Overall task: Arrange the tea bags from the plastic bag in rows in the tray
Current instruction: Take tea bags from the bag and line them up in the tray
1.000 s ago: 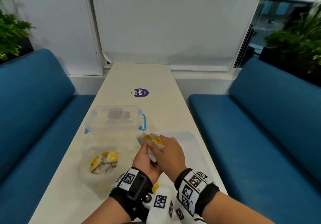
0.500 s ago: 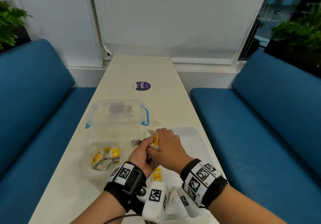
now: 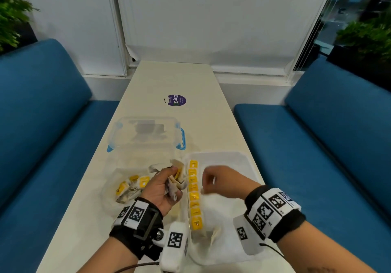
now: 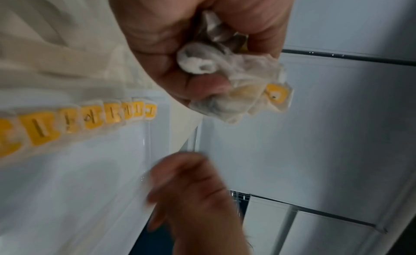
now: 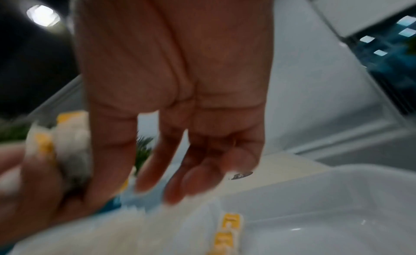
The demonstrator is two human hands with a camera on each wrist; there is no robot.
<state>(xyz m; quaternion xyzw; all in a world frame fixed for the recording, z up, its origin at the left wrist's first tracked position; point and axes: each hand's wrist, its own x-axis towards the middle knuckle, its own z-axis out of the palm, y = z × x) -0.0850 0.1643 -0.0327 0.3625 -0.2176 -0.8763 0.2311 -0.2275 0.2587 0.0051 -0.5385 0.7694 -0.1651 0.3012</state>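
A white tray (image 3: 239,162) lies on the table's right side. Along its left wall runs one row of tea bags (image 3: 194,194) with yellow tags, also seen as row (image 4: 94,116) and row (image 5: 227,232). My left hand (image 3: 174,180) grips a crumpled bunch of tea bags (image 4: 243,91) just left of the tray's far corner. My right hand (image 3: 209,180) hovers over the tray beside the row, blurred, its fingers (image 5: 180,184) loosely curled and holding nothing. The clear plastic bag (image 3: 129,188) with more tea bags lies left of my left hand.
A clear lidded box (image 3: 146,133) with blue clips stands behind the plastic bag. A purple round sticker (image 3: 175,100) is farther up the narrow table. Blue benches (image 3: 317,145) flank both long table edges.
Both hands were together on the tea bag bunch. My right hand has let go and moved right over the tray; my left hand still holds the bunch, and the row shows.
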